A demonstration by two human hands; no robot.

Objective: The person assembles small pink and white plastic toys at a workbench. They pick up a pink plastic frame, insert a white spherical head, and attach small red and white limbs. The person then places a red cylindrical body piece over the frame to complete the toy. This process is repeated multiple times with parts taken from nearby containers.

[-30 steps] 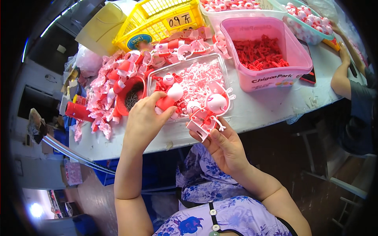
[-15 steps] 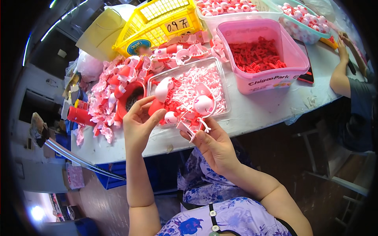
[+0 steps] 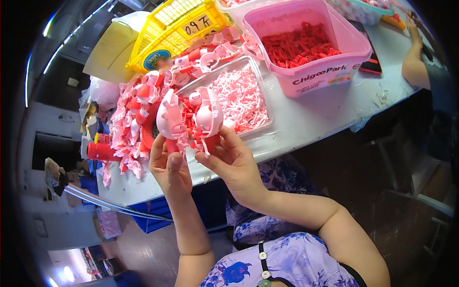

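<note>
Between both hands' fingers (image 3: 221, 138), pink toy figure (image 3: 191, 117), above table edge (image 3: 306, 131).

You have two hands raised: your left hand (image 3: 168, 165) and your right hand (image 3: 228, 162), each gripping one pink toy shell half, so two halves: the left half (image 3: 170, 117) and the right half (image 3: 209, 112). On the white table (image 3: 311, 110) you have one clear tray (image 3: 239, 98) of pale pink small parts, one pink tub (image 3: 311, 48) of red pieces, one yellow basket (image 3: 172, 24), and one loose heap of pink shells (image 3: 131, 110), too many to count. One other person's forearm (image 3: 415, 57) rests at the far right.
</note>
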